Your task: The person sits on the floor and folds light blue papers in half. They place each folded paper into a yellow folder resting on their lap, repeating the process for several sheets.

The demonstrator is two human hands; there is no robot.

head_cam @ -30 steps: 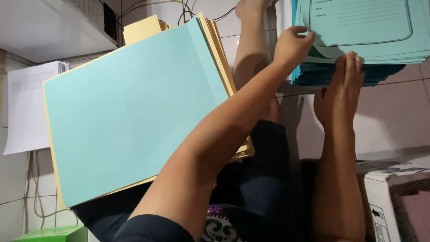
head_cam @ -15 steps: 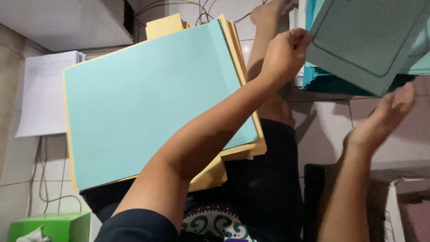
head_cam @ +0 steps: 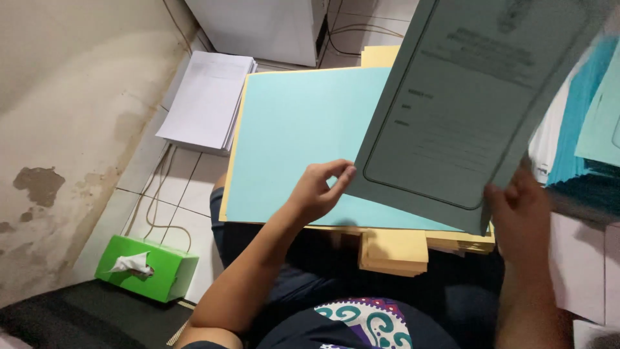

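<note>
hands (head_cam: 420, 200) holding green folder (head_cam: 465, 110), lap stack (head_cam: 297, 142)

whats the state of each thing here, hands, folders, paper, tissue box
left hand: pinching the lower left edge of the grey-green folder
right hand: gripping the folder's lower right corner
grey-green folder: closed, held tilted above the lap
light blue folder: closed, flat on top of the lap pile
yellow folders: stacked under it, edges showing
white paper stack: lying on the floor
green tissue box: open, a tissue sticking out
</note>
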